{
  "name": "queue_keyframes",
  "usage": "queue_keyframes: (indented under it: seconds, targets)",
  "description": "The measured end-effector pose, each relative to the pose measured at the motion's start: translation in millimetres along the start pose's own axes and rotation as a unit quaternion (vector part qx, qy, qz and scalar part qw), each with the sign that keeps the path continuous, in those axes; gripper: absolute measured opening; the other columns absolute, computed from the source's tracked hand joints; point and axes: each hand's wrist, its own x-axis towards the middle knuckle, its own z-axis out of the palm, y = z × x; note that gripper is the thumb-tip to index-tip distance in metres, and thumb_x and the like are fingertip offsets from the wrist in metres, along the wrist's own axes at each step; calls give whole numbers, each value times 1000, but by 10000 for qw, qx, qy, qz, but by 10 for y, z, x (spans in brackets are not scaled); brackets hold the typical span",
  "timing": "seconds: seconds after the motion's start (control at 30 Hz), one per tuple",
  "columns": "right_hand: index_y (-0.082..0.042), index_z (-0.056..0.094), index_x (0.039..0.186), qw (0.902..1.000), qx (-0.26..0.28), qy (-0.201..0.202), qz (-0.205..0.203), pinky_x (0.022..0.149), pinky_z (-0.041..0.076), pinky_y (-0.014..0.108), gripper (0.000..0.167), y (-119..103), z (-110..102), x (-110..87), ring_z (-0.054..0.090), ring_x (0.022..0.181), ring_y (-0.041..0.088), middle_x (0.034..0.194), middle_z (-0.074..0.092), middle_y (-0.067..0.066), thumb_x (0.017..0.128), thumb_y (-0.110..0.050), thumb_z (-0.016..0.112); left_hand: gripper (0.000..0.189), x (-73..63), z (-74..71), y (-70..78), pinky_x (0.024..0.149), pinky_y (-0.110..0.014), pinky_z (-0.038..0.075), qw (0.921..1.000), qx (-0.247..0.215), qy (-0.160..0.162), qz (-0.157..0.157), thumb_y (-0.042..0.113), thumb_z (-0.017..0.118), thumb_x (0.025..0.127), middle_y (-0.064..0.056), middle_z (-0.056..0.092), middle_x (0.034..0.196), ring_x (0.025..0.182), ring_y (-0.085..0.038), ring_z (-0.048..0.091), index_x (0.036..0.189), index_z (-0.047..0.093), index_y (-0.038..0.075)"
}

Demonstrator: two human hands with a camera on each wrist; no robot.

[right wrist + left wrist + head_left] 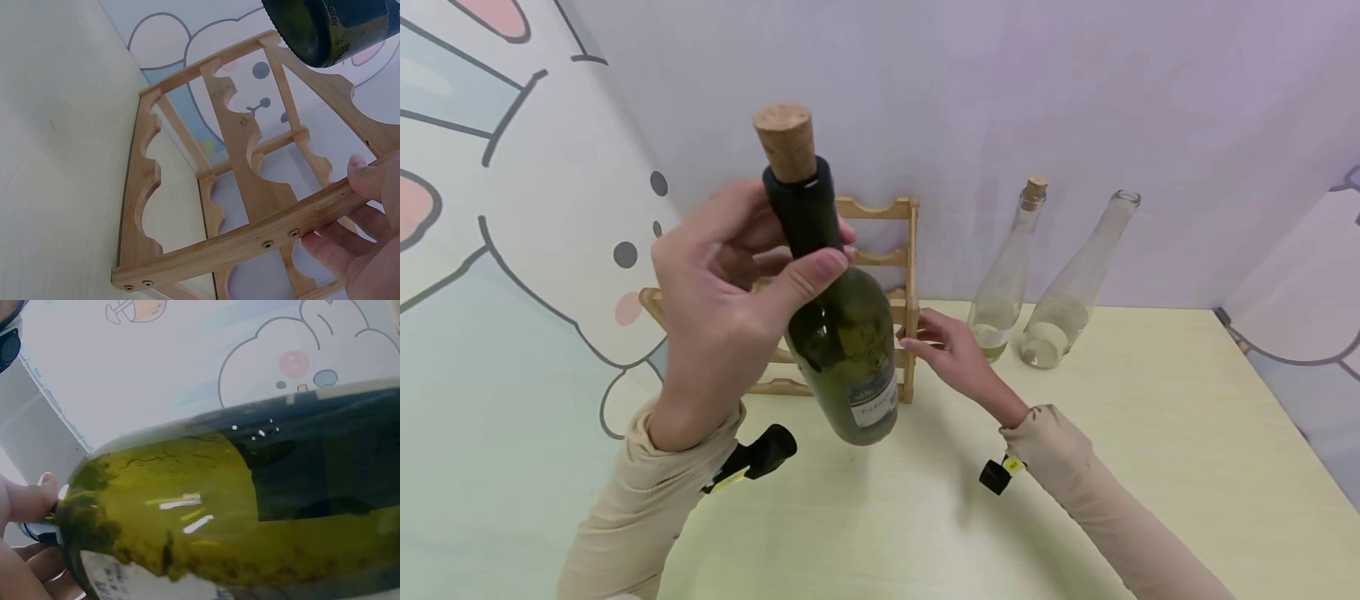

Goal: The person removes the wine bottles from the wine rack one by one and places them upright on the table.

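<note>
My left hand (722, 292) grips a dark green wine bottle (850, 350) by its neck, thumb across the front. A tapered cork (786, 142) sticks up from the bottle's mouth, and a white label shows low on its side. The bottle is tilted, raised in front of a wooden wine rack (912, 275), and covers much of it in the head view. At the rack's right end, my right hand (951, 350) pinches the side rail (250, 240) between thumb and fingers. Scalloped crossbars (234, 131) of the rack show in the right wrist view.
Right of the rack stand two clear glass bottles: a corked one (1000, 292) and an uncorked one (1067, 300). They are close to the wall behind the pale wooden table (1187, 433). A wall with cartoon drawings (550, 250) rises at the left.
</note>
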Motion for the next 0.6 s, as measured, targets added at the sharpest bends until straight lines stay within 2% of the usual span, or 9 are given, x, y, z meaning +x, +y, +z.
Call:
queue_keyframes:
  seconds: [0.3,0.6]
  targets:
    - [0,61,109,10000,-34,59,-9,87,52,38,18,7,14,-7,63,101,29,101,66,14,91,-4,61,29,-118,-12,-105,66,-41,57,9995,247,-185,-91,-1,73,79,-17,70,88,80,-30,68,106,63,-6]
    - [3,61,109,9999,-66,90,-28,87,52,36,19,6,18,-7,63,101,29,102,66,15,91,-3,61,30,-203,-13,-146,65,-38,57,9992,283,-216,-181,0,74,78,-15,70,88,78,-29,68,105,64,-5]
